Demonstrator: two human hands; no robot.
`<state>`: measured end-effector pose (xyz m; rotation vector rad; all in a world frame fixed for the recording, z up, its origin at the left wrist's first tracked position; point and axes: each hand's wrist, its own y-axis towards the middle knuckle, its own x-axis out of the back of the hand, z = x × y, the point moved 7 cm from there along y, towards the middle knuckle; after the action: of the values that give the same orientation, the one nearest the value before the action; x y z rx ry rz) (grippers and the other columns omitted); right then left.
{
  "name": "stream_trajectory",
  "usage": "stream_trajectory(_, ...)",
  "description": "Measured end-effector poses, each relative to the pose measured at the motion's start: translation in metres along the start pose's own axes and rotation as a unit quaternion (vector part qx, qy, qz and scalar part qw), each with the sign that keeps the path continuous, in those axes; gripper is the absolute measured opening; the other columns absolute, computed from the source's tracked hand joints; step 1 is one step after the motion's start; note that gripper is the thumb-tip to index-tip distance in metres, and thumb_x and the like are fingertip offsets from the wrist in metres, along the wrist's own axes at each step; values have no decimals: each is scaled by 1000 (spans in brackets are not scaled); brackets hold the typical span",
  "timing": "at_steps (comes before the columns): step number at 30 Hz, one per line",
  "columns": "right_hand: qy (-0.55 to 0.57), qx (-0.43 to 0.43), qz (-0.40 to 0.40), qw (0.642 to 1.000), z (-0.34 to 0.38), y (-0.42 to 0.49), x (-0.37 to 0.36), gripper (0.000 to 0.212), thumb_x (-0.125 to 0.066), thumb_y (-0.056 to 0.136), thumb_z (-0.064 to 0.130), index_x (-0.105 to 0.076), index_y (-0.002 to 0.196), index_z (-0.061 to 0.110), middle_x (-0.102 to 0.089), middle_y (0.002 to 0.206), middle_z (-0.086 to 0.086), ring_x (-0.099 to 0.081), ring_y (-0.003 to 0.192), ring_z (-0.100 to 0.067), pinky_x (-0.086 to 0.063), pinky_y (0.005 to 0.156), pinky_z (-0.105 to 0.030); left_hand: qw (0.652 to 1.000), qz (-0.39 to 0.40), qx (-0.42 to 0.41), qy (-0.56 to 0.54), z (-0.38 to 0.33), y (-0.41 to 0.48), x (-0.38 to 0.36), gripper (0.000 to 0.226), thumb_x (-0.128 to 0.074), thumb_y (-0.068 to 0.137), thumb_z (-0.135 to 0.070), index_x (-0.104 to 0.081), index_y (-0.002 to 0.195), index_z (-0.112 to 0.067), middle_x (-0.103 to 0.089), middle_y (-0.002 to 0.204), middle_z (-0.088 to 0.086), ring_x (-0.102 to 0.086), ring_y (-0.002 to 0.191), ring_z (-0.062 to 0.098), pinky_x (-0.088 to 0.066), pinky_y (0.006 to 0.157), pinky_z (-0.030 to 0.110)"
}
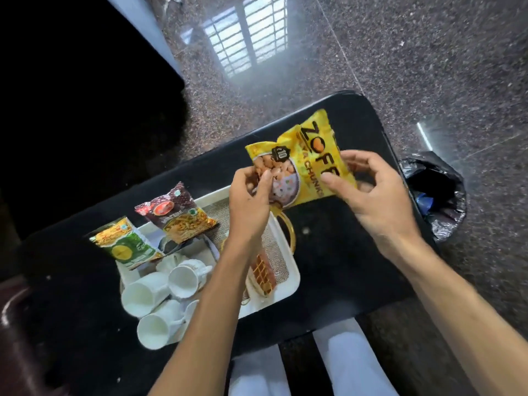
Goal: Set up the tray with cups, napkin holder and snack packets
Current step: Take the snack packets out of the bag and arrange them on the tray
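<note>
Both grips pinch the yellow packet (307,158).

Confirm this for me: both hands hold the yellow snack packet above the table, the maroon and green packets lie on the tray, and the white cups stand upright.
Wrong only about the cups. The head view shows the white cups lying on their sides on the tray, openings facing the camera. The rest holds: left hand and right hand hold the yellow snack packet; maroon packet and green packet lie on the tray.
</note>
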<state>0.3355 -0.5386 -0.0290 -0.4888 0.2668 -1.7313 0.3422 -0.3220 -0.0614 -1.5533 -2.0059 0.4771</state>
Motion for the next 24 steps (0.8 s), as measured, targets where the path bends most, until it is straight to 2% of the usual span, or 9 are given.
stream_trajectory(3, 68, 13, 44, 997, 22, 7, -24, 58, -91, 68, 36, -66, 118, 21, -73, 113, 1, -74, 98, -12, -56, 80, -20, 993, -38, 26, -111, 2, -8, 20, 10, -57, 105, -25, -60, 110, -17, -76, 103, 8, -76, 100, 21, -62, 91, 50)
stream_trajectory(8, 122, -10, 157, 980, 26, 9, -85, 64, -90, 65, 27, -66, 123, 13, -76, 115, -7, -72, 109, -23, -57, 90, -33, 967, -90, 53, -232, 7, -14, 43, 9, -54, 105, -17, -57, 112, -12, -71, 118, 27, -70, 115, 38, -52, 102, 63)
stream_trajectory(11, 148, -32, 181, 972, 17, 8, -115, 61, -84, 72, 21, -62, 127, 9, -73, 121, -9, -69, 115, -25, -54, 99, -44, 963, -89, 70, -244, 14, -16, 59, 19, -59, 103, -16, -57, 120, -8, -72, 117, 18, -70, 114, 33, -54, 104, 57)
stream_trajectory(13, 139, -38, 191, 971, 12, 11, -129, 56, -81, 75, 21, -61, 126, 10, -73, 121, -8, -68, 116, -24, -53, 101, -47, 970, -82, 89, -212, 23, -16, 72, 25, -63, 101, -17, -58, 124, -9, -74, 117, 13, -72, 113, 27, -57, 102, 50)
stream_trajectory(16, 103, -39, 210, 972, 5, 17, -142, 52, -82, 74, 25, -64, 122, 14, -73, 120, -9, -68, 116, -25, -53, 101, -50, 979, -66, 107, -159, 34, -12, 96, 11, -62, 101, -19, -63, 112, -17, -79, 103, 2, -75, 106, 23, -60, 95, 41)
stream_trajectory(18, 74, -37, 235, 968, 0, 21, -147, 50, -81, 75, 24, -65, 121, 16, -73, 120, -8, -68, 116, -25, -53, 101, -48, 991, -83, 98, -46, 36, -11, 117, 19, -61, 101, -27, -62, 117, -17, -78, 103, 3, -74, 106, 26, -58, 97, 45)
stream_trajectory(20, 33, -36, 264, 963, -5, 25, -151, 53, -80, 77, 23, -63, 126, 14, -73, 121, -6, -68, 116, -22, -54, 100, -45, 982, -139, 43, 119, 28, -10, 140, 23, -60, 100, -32, -61, 118, -17, -75, 102, 3, -72, 101, 26, -58, 93, 48)
stream_trajectory(22, -11, -33, 279, 960, -11, 28, -153, 55, -80, 76, 25, -62, 127, 15, -74, 120, -3, -69, 114, -19, -55, 99, -43, 961, -193, -51, 193, 11, -11, 154, 16, -60, 99, -25, -62, 111, -15, -73, 100, 4, -70, 95, 25, -58, 85, 44)
stream_trajectory(24, -47, -32, 284, 957, -16, 30, -155, 54, -80, 77, 25, -63, 127, 16, -74, 119, -1, -70, 113, -17, -54, 100, -44, 952, -190, -130, 204, -5, -8, 154, 17, -62, 98, -15, -66, 114, -10, -72, 104, 7, -68, 91, 20, -56, 81, 23)
